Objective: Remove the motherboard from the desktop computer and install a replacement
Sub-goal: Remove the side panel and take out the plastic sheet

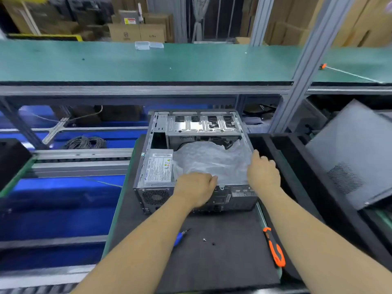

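Observation:
An open desktop computer case (pixel 161 124) lies on its side on a dark mat (pixel 222 257). A crinkled translucent anti-static bag (pixel 210 160) fills the case's motherboard bay; what lies inside the bag is hidden. My left hand (pixel 196 188) grips the bag's near edge at the case's rear wall. My right hand (pixel 263 171) holds the bag's right edge by the case's right wall. The power supply (pixel 158 168) with its white label sits in the case's near-left corner.
A blue-handled screwdriver (pixel 179 238), two loose screws (pixel 204 239) and an orange-black screwdriver (pixel 274 248) lie on the mat. The grey side panel (pixel 352 153) leans at the right. A green shelf (pixel 148 62) runs overhead behind. Coiled cables (pixel 86 142) sit at the left.

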